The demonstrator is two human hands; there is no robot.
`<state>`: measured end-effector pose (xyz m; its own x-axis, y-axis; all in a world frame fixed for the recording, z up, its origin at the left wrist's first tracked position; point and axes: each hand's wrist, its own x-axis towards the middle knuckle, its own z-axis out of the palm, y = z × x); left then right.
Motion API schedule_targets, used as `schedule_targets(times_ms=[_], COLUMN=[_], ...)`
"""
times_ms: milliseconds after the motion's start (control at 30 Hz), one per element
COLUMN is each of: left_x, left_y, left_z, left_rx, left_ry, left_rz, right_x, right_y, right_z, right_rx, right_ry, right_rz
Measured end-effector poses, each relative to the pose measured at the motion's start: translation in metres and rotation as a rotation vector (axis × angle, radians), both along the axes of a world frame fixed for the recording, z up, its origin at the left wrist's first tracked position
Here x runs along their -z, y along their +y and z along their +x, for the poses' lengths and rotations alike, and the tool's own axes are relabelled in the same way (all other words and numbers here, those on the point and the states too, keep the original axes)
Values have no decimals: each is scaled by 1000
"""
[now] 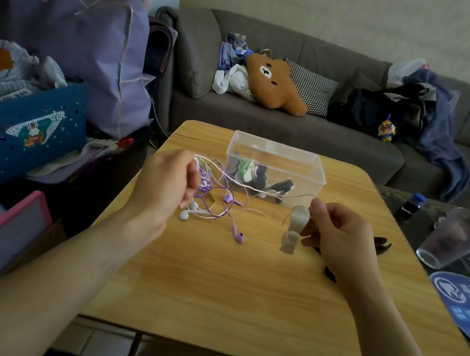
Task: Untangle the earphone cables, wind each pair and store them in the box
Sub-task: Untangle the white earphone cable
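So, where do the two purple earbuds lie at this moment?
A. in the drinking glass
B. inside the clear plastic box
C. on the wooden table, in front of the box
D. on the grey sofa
C: both purple earbuds rest on the wooden table, nearer the person than the clear plastic box.

white and purple earphones (214, 202): tangled, on table | clear box (275, 169): open, holds wound pairs

Box (275, 169) on table (237, 302), tangled earphones (213, 205) before it, sofa (298, 126) behind.
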<state>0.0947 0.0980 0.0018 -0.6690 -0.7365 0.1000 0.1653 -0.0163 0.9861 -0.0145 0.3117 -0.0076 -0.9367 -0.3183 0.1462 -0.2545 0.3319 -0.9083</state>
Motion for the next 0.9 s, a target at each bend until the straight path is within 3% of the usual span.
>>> schedule_targets(times_ms=[167,467,800,900], left_x=[-3,4,24,24], left_y=[21,23,43,49], left_z=[2,-1,-5,-6], left_rx=[162,234,298,340], left_ry=[-18,-21,-182,-167], left_rz=[-197,-221,-499,-462], right_x=[-4,-5,-4,-2], right_y=[-3,-2,-9,-12], right_z=[7,7,18,20], right_rx=[-59,-18,-199,-203], right_ry=[45,76,54,71], right_rz=[-74,-184,-126,-96])
